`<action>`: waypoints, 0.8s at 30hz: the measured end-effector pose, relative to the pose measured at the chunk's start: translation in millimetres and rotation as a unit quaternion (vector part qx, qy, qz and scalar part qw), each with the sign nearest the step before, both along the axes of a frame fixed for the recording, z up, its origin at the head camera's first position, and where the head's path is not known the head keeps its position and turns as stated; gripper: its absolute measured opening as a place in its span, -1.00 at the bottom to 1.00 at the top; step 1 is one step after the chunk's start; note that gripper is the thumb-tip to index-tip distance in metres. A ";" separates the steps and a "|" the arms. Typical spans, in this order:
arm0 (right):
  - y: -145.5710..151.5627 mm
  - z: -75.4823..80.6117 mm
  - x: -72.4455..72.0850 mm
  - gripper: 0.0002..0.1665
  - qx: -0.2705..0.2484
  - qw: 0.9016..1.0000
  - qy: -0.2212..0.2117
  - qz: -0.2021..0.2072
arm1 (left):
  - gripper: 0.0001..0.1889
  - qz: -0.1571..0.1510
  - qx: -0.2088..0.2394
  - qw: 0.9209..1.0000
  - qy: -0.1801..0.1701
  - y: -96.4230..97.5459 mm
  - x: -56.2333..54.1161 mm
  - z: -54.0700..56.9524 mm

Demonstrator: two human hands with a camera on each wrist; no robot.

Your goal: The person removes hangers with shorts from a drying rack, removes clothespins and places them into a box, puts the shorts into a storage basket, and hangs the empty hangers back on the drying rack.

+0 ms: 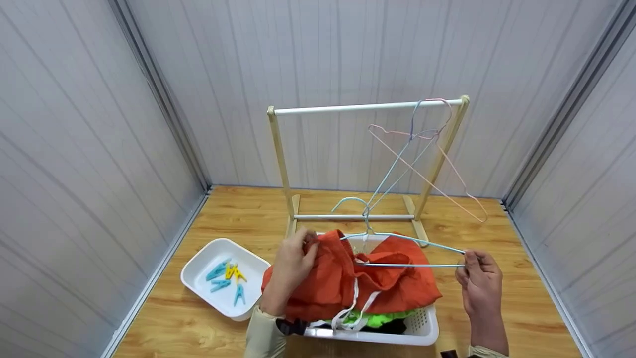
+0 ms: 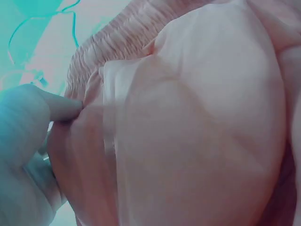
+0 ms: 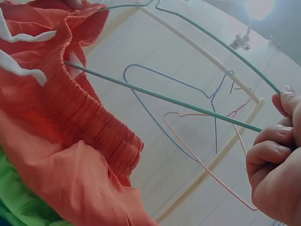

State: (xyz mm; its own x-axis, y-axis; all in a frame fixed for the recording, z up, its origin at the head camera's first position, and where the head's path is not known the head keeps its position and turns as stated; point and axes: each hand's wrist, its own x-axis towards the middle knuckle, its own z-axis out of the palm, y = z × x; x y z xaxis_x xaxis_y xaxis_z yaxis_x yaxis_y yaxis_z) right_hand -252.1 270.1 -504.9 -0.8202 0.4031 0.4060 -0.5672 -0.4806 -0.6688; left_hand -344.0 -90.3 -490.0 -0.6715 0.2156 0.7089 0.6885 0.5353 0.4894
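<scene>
Orange shorts [image 1: 318, 288] with a gathered elastic waistband [image 3: 103, 122] and white drawstrings [image 1: 356, 298] lie draped over a white basket [image 1: 426, 330]. My left hand [image 1: 292, 261] pinches the shorts near the waistband, on their left side; the left wrist view shows thumb and finger on the cloth [image 2: 188, 127]. With my right hand [image 1: 482, 283] I grip the right end of a light blue wire hanger [image 1: 422, 240]. Its left end goes into the waist opening and is hidden there by the cloth. The hanger's hook points up and to the left.
Behind the basket stands a wooden rack [image 1: 280, 159] with a white top rail [image 1: 348, 108]. A pink hanger [image 1: 412, 166] and a blue hanger [image 1: 390, 171] hang at its right end. A white tub [image 1: 198, 287] holds blue and yellow clothespins. Green cloth [image 1: 382, 319] lies beneath the shorts.
</scene>
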 end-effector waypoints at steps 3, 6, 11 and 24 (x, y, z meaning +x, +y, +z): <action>1.9 0.5 1.1 -0.82 0.002 1.000 -0.008 -0.008 | -0.86 0.026 -0.016 0.999 0.011 -6.5 -0.3 -3.5; 3.3 1.3 2.0 -0.84 0.007 0.999 -0.022 -0.023 | -0.87 0.056 -0.047 0.997 -0.013 -12.9 1.0 -7.2; 5.4 2.1 4.3 -0.83 0.016 0.998 -0.037 -0.043 | -0.83 0.056 -0.132 0.985 -0.092 -21.7 6.9 -14.9; 12.1 9.4 12.3 -0.83 -0.018 0.997 -0.031 -0.062 | -0.45 -0.016 -0.255 0.906 -0.337 -20.0 27.4 -23.2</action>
State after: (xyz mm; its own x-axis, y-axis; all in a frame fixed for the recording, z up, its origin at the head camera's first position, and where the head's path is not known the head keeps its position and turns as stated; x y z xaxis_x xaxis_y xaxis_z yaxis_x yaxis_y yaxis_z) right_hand -239.8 282.2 -495.5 -0.7859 0.5164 0.3401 -0.5824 -0.4332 -0.6879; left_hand -316.6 -110.3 -513.2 -0.9030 0.4259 -0.0566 0.3439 0.7954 0.4991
